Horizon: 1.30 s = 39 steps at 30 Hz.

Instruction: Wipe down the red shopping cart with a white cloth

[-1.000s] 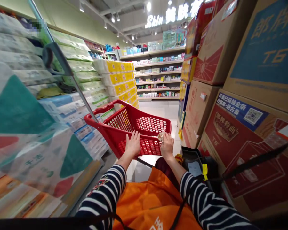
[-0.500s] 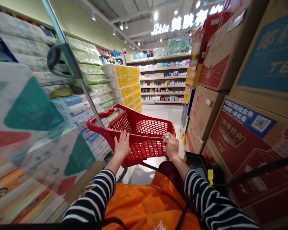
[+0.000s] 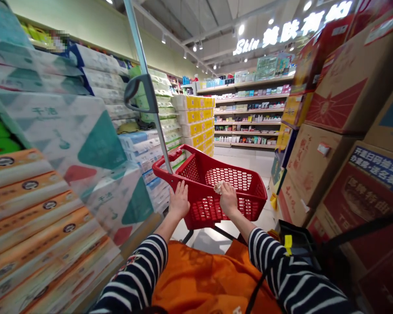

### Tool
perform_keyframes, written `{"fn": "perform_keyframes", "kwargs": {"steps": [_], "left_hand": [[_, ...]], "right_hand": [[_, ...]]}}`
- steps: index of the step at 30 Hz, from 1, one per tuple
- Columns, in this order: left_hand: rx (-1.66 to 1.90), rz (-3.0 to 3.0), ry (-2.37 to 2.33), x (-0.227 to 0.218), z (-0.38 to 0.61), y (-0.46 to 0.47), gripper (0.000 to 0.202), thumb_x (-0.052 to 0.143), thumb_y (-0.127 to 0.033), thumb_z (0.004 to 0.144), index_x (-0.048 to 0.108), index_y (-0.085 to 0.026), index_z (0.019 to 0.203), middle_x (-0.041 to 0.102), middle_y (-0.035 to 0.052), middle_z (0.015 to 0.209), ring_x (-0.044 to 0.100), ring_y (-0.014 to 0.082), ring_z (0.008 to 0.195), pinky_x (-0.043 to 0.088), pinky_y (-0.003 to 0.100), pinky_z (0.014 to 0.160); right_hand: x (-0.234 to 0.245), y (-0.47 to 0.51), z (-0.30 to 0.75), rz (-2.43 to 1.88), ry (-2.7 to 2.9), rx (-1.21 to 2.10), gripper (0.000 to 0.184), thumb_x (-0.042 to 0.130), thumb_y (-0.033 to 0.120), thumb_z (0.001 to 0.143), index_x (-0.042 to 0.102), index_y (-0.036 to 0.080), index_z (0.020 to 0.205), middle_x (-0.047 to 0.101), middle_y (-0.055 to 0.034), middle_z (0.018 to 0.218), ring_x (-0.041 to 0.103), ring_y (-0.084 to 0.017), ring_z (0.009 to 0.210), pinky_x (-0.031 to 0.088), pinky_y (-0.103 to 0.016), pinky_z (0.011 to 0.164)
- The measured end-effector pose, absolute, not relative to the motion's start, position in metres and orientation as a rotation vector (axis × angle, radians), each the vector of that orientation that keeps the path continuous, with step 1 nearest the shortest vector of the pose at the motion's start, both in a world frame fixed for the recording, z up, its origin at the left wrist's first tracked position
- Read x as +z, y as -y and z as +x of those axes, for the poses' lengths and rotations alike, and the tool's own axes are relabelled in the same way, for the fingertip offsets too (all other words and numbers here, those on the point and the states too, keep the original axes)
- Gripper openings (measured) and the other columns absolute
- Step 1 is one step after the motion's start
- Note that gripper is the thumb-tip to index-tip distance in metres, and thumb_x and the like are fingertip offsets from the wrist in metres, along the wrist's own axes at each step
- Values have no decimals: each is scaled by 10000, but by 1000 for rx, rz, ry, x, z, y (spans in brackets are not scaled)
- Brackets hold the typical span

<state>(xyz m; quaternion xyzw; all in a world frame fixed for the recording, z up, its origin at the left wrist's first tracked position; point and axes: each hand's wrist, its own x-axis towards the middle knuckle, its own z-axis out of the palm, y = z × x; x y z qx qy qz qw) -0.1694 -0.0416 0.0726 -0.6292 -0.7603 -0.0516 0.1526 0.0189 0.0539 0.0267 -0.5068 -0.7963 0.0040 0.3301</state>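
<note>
A red plastic shopping cart (image 3: 199, 209) with perforated walls stands across in front of me, its basket bare inside. My left hand (image 3: 179, 201) rests on the cart's near side close to the handle end, fingers spread out. Bunched in my right hand (image 3: 228, 199) is a crumpled whitish cloth (image 3: 218, 187), pressed to the top rim of the near wall. The cloth is mostly hidden by the closed fingers. A metal pole (image 3: 140, 43) with a grey plastic grip (image 3: 140, 93) rises from the cart's handle end.
Stacked tissue packs (image 3: 36, 209) line the left side. Cardboard cartons (image 3: 317, 161) are piled high on the right. A black container (image 3: 296, 231) with a yellow tag sits on the floor by my right arm. Shelves of cosmetics (image 3: 249, 104) stand at the back.
My right hand has slid the cloth along the rim toward the left hand, away from the cart's far end. The view has turned left. My left hand stays on the side.
</note>
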Motion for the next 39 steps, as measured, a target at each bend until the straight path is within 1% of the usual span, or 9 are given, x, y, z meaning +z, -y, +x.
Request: {"fn": "perform_keyframes", "kwargs": {"steps": [11, 15, 17, 19, 20, 23, 29, 34, 39], "left_hand": [[-38, -1854, 2306, 68, -180, 70, 691, 410, -282, 773, 188, -103, 1402, 131, 122, 1487, 64, 268, 1368, 124, 556, 1085], [-148, -1860, 2333, 77, -176, 71, 700, 367, -305, 793, 127, -88, 1414, 106, 137, 1489, 51, 256, 1370, 127, 559, 1087], [-139, -1883, 2346, 78, -172, 68, 696, 368, -329, 787, 178, -55, 1398, 98, 147, 1489, 22, 259, 1370, 109, 551, 1093], [-146, -1874, 2330, 76, -166, 63, 712, 382, -357, 779, 186, -63, 1396, 85, 131, 1495, 7, 259, 1370, 88, 549, 1096], [-156, -1867, 2307, 75, -162, 60, 714, 381, -366, 780, 185, -64, 1397, 77, 122, 1497, -4, 253, 1371, 80, 543, 1099], [-194, -1862, 2239, 74, -148, 49, 689, 345, -355, 797, 176, -69, 1400, 58, 102, 1502, -15, 243, 1371, 89, 538, 1099], [-198, -1931, 2171, 86, -113, 44, 605, 292, -242, 816, 200, -119, 1400, 99, 76, 1500, 31, 221, 1372, 116, 526, 1089], [-152, -1917, 2188, 80, -107, 32, 686, 384, -202, 763, 169, -94, 1406, 94, 98, 1496, 39, 237, 1371, 93, 529, 1090], [-155, -1941, 2112, 66, -91, 21, 719, 428, -212, 738, 183, -98, 1404, 95, 93, 1494, 44, 243, 1370, 114, 538, 1081]], "right_hand": [[93, -28, -127, -809, 2312, 42, 465, 329, 105, 833, 507, 224, 1247, 369, -43, 1403, 258, -214, 1313, 223, -436, 1049], [60, -44, -87, -801, 2256, -6, 533, 250, 125, 808, 528, 291, 1232, 428, -34, 1363, 328, -200, 1284, 252, -450, 1022], [30, -63, -54, -704, 2152, -31, 569, 201, 154, 807, 500, 316, 1263, 473, -81, 1319, 309, -170, 1292, 252, -440, 994], [4, -82, -26, -609, 2052, -27, 571, 202, 230, 810, 378, 304, 1348, 442, -121, 1335, 241, -160, 1318, 226, -477, 978], [-6, -88, -16, -610, 2061, 5, 580, 232, 265, 812, 287, 289, 1389, 385, -89, 1382, 204, -167, 1331, 210, -493, 990], [-13, -88, -9, -665, 2014, 78, 616, 261, 275, 802, 216, 260, 1416, 269, -24, 1448, 179, -194, 1343, 182, -500, 1035], [29, -52, -17, -989, 2214, -124, 511, 233, 145, 826, 573, 235, 1196, 454, -98, 1335, 350, -244, 1267, 275, -441, 990], [23, -57, 61, -1342, 2221, -219, 498, 287, 64, 815, 525, 186, 1235, 416, -71, 1370, 321, -237, 1279, 241, -448, 1028], [3, -56, 131, -1643, 1890, -221, 466, 300, 76, 835, 494, 133, 1255, 371, -113, 1394, 277, -266, 1293, 203, -494, 1029]]}}
